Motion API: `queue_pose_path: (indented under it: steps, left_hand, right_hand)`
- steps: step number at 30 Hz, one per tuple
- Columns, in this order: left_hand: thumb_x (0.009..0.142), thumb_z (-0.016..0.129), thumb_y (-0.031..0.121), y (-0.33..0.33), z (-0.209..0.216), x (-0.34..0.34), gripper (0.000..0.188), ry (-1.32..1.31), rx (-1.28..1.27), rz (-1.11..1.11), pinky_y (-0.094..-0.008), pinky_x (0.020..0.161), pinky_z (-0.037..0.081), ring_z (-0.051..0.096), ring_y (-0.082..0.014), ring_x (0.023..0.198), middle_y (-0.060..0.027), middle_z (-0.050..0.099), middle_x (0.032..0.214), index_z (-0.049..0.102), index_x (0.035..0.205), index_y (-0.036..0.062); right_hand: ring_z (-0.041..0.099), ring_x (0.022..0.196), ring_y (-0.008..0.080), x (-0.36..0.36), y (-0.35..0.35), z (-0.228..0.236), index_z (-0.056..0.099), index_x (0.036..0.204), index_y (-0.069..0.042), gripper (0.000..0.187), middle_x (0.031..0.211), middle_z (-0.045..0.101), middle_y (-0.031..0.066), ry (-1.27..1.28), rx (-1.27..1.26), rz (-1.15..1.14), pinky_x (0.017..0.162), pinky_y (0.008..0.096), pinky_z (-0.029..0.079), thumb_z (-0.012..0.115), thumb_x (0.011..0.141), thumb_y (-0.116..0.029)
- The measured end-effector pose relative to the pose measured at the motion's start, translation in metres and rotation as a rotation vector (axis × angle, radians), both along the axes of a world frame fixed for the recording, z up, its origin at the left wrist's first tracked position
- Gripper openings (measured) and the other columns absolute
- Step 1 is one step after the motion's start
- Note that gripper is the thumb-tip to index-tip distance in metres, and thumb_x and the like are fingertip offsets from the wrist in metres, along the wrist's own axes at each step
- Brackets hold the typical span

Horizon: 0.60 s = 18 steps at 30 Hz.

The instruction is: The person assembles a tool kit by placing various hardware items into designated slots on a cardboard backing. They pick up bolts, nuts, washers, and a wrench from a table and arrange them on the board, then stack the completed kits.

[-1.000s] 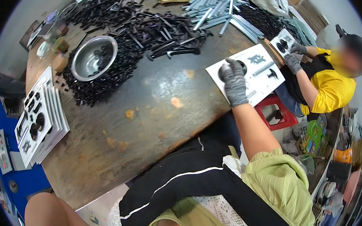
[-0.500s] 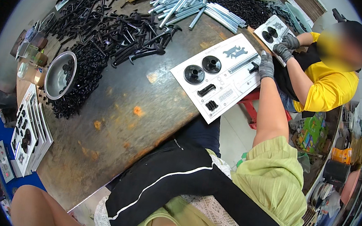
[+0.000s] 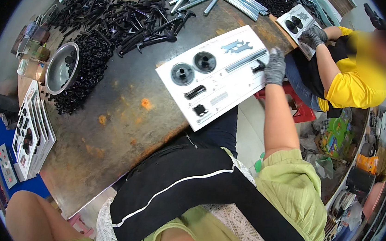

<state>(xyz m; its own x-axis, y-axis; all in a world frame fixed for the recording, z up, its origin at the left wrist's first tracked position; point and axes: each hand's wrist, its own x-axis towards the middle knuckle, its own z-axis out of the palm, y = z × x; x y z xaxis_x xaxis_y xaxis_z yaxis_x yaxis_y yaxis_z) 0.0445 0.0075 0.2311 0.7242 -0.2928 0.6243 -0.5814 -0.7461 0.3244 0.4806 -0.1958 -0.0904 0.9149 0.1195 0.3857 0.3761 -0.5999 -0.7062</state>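
Gripping a white rectangular board [image 3: 233, 92] with its fingers [image 3: 275, 58], the grey-gloved right hand [image 3: 275, 69] is at the board's right edge; two round black discs [image 3: 204, 62] lie farther left.

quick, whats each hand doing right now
Left hand: out of view, cannot be told.
Right hand, gray-gloved: holding white rectangular parts card by its right edge.
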Motion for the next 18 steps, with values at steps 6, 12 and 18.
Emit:
queue_pose_path:
  steps: [6, 12, 18]
  left_hand:
    - [0.094, 0.047, 0.021, -0.002, -0.002, -0.031, 0.042, -0.006, -0.043, 0.025, -0.0317, 0.079, 0.047, 0.056, -0.0215, 0.096, -0.0147, 0.051, 0.127, 0.045, 0.132, 0.0046]
    - [0.093, 0.049, 0.021, 0.008, -0.009, -0.055, 0.042, -0.04, -0.084, -0.026, -0.0318, 0.078, 0.047, 0.056, -0.0214, 0.095, -0.0144, 0.051, 0.127, 0.045, 0.131, 0.0044]
    - [0.092, 0.051, 0.02, 0.029, -0.002, -0.103, 0.042, -0.098, -0.103, -0.014, -0.032, 0.078, 0.047, 0.056, -0.0213, 0.095, -0.0141, 0.051, 0.127, 0.045, 0.131, 0.0043]
  right_hand:
    - [0.053, 0.105, 0.039, -0.111, 0.051, 0.028, 0.053, 0.125, -0.008, 0.048, 0.115, 0.06, 0.0219, 0.108, -0.122, 0.021, 0.094, 0.0441, 0.039, 0.043, 0.093, -0.044]
    - [0.052, 0.107, 0.0377, -0.182, 0.064, 0.034, 0.052, 0.124, -0.001, 0.049, 0.115, 0.06, 0.0215, 0.154, -0.058, 0.116, 0.096, 0.0439, 0.037, 0.046, 0.093, -0.039]
    - [0.051, 0.109, 0.036, -0.24, 0.097, 0.034, 0.051, 0.125, -0.002, 0.043, 0.117, 0.056, 0.022, 0.13, -0.025, 0.378, 0.097, 0.0428, 0.036, 0.048, 0.093, -0.032]
